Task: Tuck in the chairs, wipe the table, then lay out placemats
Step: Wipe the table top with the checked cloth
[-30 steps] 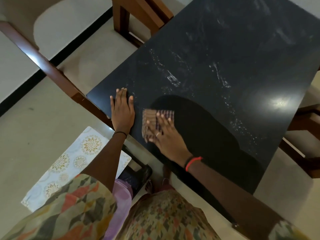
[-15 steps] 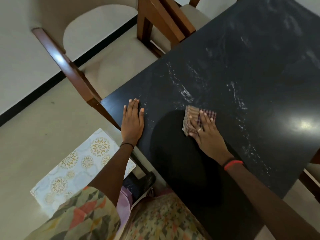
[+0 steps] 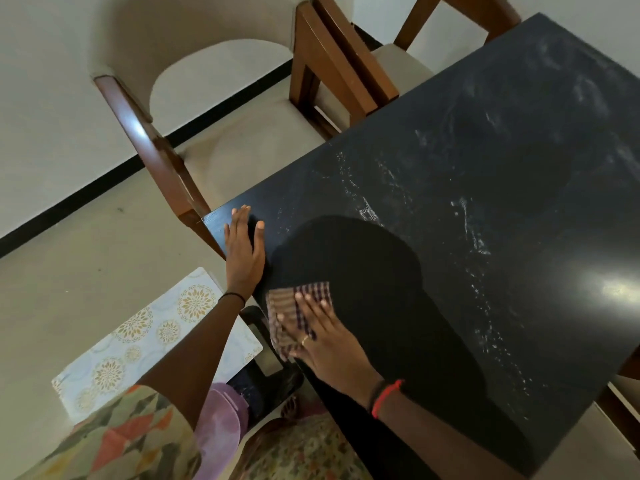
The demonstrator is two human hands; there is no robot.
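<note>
Cloth [image 3: 294, 308] on table [image 3: 485, 237] near edge; placemat [image 3: 152, 337] left, below.

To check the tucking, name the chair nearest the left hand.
The corner chair, whose wooden arm ends beside the left hand; the far chair sits farther up the table edge.

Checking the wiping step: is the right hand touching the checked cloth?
Touching. The head view shows the right hand lying flat on the checked cloth, pressing it onto the black table.

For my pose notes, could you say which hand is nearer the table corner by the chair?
Left. The left hand lies flat at that corner; the right hand presses the cloth farther away from it.
</note>
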